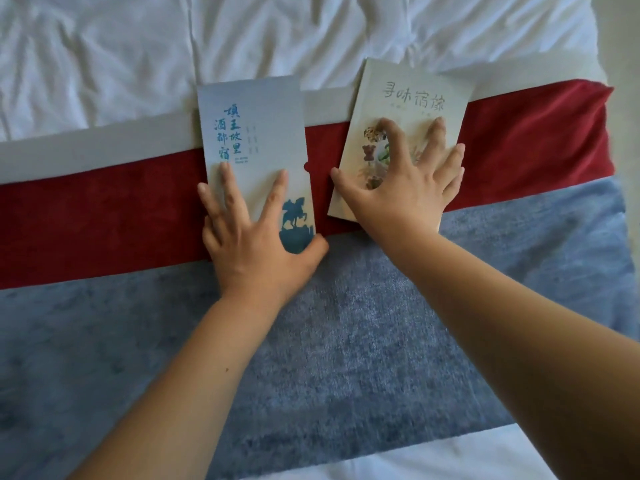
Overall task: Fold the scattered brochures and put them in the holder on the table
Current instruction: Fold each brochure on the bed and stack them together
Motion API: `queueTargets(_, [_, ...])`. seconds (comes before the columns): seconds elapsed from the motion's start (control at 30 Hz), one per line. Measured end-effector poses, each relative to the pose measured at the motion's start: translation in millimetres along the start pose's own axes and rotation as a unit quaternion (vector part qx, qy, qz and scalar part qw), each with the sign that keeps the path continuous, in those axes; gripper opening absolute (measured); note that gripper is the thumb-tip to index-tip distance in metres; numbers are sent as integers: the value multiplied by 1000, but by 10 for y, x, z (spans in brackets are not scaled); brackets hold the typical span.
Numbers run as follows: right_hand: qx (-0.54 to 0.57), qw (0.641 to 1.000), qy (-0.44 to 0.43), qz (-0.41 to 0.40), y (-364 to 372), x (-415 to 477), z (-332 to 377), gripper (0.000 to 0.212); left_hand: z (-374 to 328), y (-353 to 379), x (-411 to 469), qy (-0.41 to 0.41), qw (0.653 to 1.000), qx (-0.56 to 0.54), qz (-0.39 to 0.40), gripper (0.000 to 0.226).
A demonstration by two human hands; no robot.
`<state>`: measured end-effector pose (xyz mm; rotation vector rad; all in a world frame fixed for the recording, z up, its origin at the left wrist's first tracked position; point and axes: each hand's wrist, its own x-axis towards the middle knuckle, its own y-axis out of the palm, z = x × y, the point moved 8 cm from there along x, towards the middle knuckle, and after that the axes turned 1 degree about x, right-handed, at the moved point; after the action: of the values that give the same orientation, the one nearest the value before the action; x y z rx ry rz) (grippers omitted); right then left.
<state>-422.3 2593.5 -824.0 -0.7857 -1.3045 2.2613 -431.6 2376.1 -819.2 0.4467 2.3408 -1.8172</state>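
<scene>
Two folded brochures lie side by side on a bed runner. The pale blue brochure (256, 133) carries blue lettering and a dark horse-rider silhouette at its lower end. My left hand (256, 240) rests flat on its lower half, fingers spread, thumb at its bottom right corner. To its right lies the cream brochure (412, 98) with grey lettering and small food pictures. My right hand (401, 188) lies on its lower half with fingers spread and slightly arched, fingertips pressing on the paper. No holder is in view.
The bed runner has a white band (97, 150), a red band (104, 216) and a wide grey-blue band (346, 341). Rumpled white bedding (138, 57) fills the far side. More white sheet shows at the near right edge.
</scene>
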Motion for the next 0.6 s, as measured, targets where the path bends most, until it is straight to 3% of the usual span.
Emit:
queueTargets(0.33, [-89,972,-210,57,531,-742,657,96,1059,-98,-613,-46,997,9,-67,92])
queueTargets(0.6, [-95,970,-208,84,1025,-1335,1228,92,1864,-256,-909,-86,992,33,-84,88])
